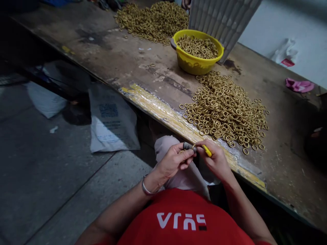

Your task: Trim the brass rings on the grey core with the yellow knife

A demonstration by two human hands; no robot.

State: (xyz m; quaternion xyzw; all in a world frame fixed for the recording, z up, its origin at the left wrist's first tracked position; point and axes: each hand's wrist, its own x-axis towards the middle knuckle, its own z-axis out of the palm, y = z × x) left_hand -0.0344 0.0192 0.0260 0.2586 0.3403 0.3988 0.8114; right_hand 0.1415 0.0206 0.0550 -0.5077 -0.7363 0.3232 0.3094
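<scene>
My left hand point(176, 159) pinches a small brass-coloured ring point(193, 146), with a dark grey wrap point(188, 146) around one finger. Close against it, my right hand point(215, 157) is closed on a tool with a yellow handle point(207, 150); the tool's working end is hidden between the fingers. Both hands meet above my lap, just in front of the table edge. Beyond them a loose pile of brass rings point(227, 109) is spread over the wooden table point(148, 92).
Behind the pile stands a yellow basin point(196, 66) full of rings. A second ring heap point(153, 20) lies farther back, beside an upright grey ribbed panel point(219, 20). A pink cloth point(299, 85) is at the right. Below the table, a white printed sack point(111, 119) rests on the floor.
</scene>
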